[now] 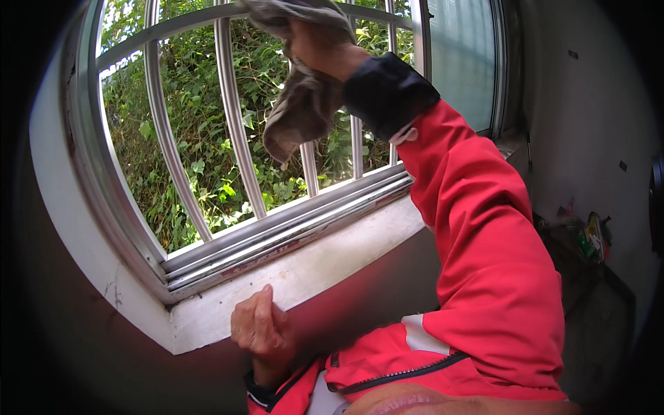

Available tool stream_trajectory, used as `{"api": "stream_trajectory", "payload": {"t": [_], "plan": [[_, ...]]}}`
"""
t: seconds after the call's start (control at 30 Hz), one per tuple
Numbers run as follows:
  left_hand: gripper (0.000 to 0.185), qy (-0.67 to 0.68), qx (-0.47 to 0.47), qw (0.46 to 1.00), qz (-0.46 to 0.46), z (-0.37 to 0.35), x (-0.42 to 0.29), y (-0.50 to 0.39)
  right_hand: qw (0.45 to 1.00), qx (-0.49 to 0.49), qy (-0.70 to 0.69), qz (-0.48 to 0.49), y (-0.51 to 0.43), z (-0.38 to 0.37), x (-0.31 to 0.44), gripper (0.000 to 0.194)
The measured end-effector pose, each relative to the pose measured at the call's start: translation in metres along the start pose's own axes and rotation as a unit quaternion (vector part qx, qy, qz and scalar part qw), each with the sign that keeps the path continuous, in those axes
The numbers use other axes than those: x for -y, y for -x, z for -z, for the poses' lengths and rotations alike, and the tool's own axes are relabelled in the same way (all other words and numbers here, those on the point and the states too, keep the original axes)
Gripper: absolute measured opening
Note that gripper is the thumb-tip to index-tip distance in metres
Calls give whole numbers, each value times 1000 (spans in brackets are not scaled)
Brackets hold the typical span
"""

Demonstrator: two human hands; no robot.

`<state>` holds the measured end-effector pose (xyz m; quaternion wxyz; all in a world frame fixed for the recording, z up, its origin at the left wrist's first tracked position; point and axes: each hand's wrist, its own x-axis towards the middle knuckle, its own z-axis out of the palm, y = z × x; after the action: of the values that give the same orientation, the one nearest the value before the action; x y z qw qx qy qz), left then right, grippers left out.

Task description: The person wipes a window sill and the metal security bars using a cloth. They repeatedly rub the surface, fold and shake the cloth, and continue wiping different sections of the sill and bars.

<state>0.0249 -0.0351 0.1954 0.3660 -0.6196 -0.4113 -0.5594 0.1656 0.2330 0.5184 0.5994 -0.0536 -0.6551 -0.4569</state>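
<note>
My right hand [327, 49] is raised at the top of the head view and grips a grey-brown cloth [303, 111], whose loose end hangs in front of the metal window bars [236, 114]. The cloth hides part of the fingers. Low in the view, my left hand [262, 329] is held by the edge of the white window sill [306, 270], with its fingers curled and nothing visible in them. Whether it touches the sill I cannot tell.
Between the bars and the sill runs an aluminium sliding track [290, 236]. A frosted glass pane [461, 62] stands at the right of the window. Green plants grow outside. Several small items, one a green packet [589, 241], lie by the wall at the far right.
</note>
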Motion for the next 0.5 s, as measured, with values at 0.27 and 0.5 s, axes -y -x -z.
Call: {"api": "stream_trajectory", "payload": {"t": [0.27,0.5], "plan": [[28,-152,18,988,12,-13,-13,0,952,205,133,-182,82,57,-113,15],[24,-177,-16,983,52,-21,-12,6,934,199,156,-253,118,71,-173,18]]}}
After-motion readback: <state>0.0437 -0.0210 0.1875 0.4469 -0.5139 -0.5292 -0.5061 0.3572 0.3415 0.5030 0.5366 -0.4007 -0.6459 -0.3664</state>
